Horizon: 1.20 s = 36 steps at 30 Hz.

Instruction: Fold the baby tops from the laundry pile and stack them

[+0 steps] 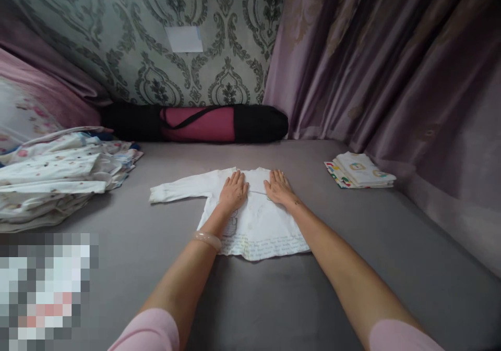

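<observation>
A small white long-sleeved shirt (258,215) lies spread on the grey sheet, with rows of print near its hem and a drawn figure partly under my left arm. One sleeve stretches out to the left. The other appears folded in across the chest, partly covered by my right hand. My left hand (234,188) rests flat on the upper left of the shirt, fingers extended. Pressed flat on the upper right side, near the shoulder, is my right hand (279,186), its fingers also straight. Neither hand grasps the cloth.
Loosely heaped clothes (58,173) lie at the left. A small folded stack of clothes (360,171) sits at the right, near the purple curtain (332,69). Along the patterned wall (227,7) lies a long black and dark pink bag (207,124). The lower left corner is pixelated.
</observation>
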{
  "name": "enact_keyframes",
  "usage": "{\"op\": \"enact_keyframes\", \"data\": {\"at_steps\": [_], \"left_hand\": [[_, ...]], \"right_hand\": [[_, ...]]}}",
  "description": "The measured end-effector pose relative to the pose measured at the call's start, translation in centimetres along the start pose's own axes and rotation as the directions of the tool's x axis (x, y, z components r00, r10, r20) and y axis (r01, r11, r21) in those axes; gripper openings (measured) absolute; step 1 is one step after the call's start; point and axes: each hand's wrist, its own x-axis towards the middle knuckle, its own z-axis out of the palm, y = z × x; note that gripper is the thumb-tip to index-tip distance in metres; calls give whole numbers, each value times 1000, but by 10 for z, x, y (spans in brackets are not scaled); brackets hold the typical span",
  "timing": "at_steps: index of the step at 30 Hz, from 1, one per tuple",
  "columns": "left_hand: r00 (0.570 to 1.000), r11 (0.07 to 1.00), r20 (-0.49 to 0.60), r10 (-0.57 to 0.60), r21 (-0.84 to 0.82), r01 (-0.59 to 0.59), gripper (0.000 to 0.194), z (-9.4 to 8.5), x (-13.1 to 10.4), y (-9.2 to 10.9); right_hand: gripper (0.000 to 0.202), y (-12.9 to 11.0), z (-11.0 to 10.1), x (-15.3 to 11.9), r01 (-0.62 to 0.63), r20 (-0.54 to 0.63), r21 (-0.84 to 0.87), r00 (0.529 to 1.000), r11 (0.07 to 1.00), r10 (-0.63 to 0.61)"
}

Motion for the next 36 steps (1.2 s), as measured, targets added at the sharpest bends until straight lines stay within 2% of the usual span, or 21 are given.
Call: {"op": "enact_keyframes", "data": {"at_steps": [2, 5, 8, 11, 14, 18, 20, 21, 24, 26, 28, 30, 32, 33, 36], "left_hand": [[1000, 999, -28, -7, -43, 6, 51, -1, 1, 0], [996, 990, -84, -28, -141, 16, 53, -2, 1, -3], [991, 973, -126, -44, -232, 14, 53, -3, 2, -7], [987, 956, -149, -63, -292, 17, 52, -1, 2, -9], [984, 931, -141, -110, -362, 52, 50, -2, 4, -6], [965, 845, -123, -231, -518, 136, 45, -17, 10, -8], [922, 804, -185, -340, -565, 183, 40, -34, 13, -18], [885, 795, -231, -403, -567, 214, 37, -45, 13, -27], [744, 794, -361, -562, -487, 363, 32, -83, 3, -65], [657, 782, -426, -622, -376, 497, 31, -110, -12, -96], [579, 698, -423, -697, -213, 684, 33, -133, -33, -125], [510, 590, -392, -766, -110, 800, 38, -150, -55, -148], [469, 532, -370, -802, -85, 843, 41, -160, -72, -164], [465, 524, -357, -810, -84, 848, 41, -162, -78, -170], [493, 528, -299, -817, -47, 848, 37, -161, -84, -177]], "right_hand": [[64, -7, -6, 1, -4, -10, -6, 1000, 1000, 4], [60, -28, -7, 2, 126, -104, -7, 987, 992, -126], [57, -47, 3, 1, 226, -57, 39, 973, 973, -223], [55, -54, 12, 0, 210, -21, 51, 978, 976, -210], [55, -52, 11, 2, 205, -3, 46, 979, 978, -205], [56, -62, 1, 3, 191, 29, 50, 981, 980, -193], [58, -75, -1, 1, 238, -23, 50, 971, 970, -237], [59, -82, 0, 0, 270, -41, 54, 962, 961, -268], [64, -98, 8, -2, 323, 2, 73, 946, 943, -324], [65, -101, 14, -2, 324, 31, 64, 945, 944, -326], [65, -101, 17, 0, 322, 40, 51, 945, 945, -324], [65, -101, 16, 2, 317, 60, 44, 946, 947, -319], [64, -105, 11, 5, 304, 72, 24, 950, 952, -305], [62, -109, 9, 6, 295, 60, 10, 953, 955, -295], [56, -126, 5, 10, 303, -38, -9, 952, 953, -303]]}}
